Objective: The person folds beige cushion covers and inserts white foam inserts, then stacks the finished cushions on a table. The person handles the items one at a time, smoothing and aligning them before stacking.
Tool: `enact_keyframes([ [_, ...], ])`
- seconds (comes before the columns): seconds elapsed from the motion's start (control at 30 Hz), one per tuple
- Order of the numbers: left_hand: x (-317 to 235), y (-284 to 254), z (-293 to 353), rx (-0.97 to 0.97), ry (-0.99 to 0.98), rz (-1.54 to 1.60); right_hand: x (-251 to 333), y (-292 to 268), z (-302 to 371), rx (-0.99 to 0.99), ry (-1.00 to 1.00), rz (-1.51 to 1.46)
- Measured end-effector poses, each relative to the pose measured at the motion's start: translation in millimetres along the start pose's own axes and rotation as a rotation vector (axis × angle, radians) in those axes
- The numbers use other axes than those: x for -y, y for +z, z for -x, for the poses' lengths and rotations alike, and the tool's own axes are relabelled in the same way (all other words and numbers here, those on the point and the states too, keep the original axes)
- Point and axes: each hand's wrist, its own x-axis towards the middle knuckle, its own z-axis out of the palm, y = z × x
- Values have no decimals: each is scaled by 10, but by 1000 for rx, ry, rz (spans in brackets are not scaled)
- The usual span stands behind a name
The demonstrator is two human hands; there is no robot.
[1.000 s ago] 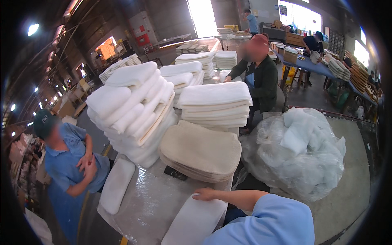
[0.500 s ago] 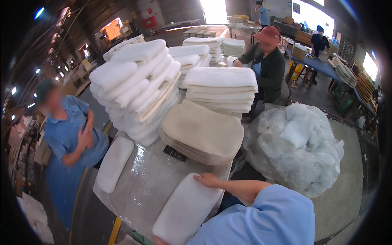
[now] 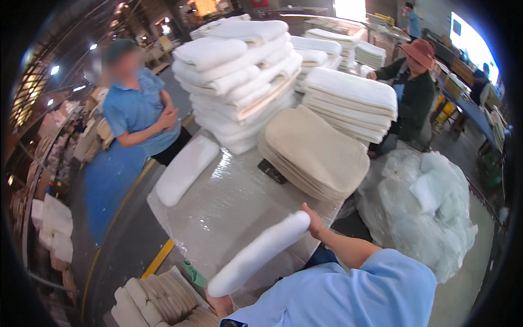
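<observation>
A long white fleecy pad (image 3: 260, 253) with rounded ends is tilted up on edge above the near part of the table, a hand at each end. My right hand (image 3: 314, 221) grips its far right end. At its near left end, my left hand (image 3: 220, 305) is closed on it, partly hidden by the pad and my body. A similar white pad (image 3: 188, 170) lies flat near the table's left edge. Beyond my right hand sits a stack of beige pads (image 3: 318, 150), with a small black object (image 3: 271, 171) beside it.
The plastic-covered table (image 3: 218, 218) bears tall white pad stacks (image 3: 234, 82) and another white stack (image 3: 348, 98). A large clear plastic bag (image 3: 419, 207) stands right. Beige pieces (image 3: 158, 300) sit at lower left. One person (image 3: 136, 109) stands left, another (image 3: 408, 92) far right.
The white pad has been raised and tipped from lying flat to on edge, both hands still on it. My view has turned left; the person at left now has the forearms lower.
</observation>
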Motion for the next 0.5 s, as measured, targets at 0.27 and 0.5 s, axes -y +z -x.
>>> enact_keyframes([
  [0.27, -809, 559, -147, 146, 557, -1133, -35, -45, -36, 82, 22, 49],
  [0.5, -155, 1841, 350, 680, 519, -1777, 244, -301, 45, 232, -87, 290],
])
